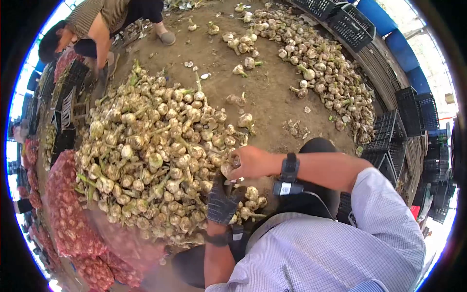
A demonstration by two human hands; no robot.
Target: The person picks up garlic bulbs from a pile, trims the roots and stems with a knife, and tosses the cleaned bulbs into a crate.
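Observation:
My right hand (252, 162), bare, is closed with its fingers round a garlic bulb (226, 169) at the near right edge of a large heap of garlic (160, 151). Just below it is my left hand (222, 202), in a dark grey glove, with its fingers curled up toward the same bulb. What the gloved fingers grip is hidden. A few garlic bulbs (252, 193) lie beside the left hand, close to my knee. One loose bulb (245, 120) rests on the dirt beyond my right hand.
A long garlic pile (321, 73) runs along the right side. Black crates (351, 27) stand behind it, with more crates (386, 129) nearer me. Red mesh sacks (68, 204) of garlic sit at left. Another person (104, 24) bends over at the upper left beside crates.

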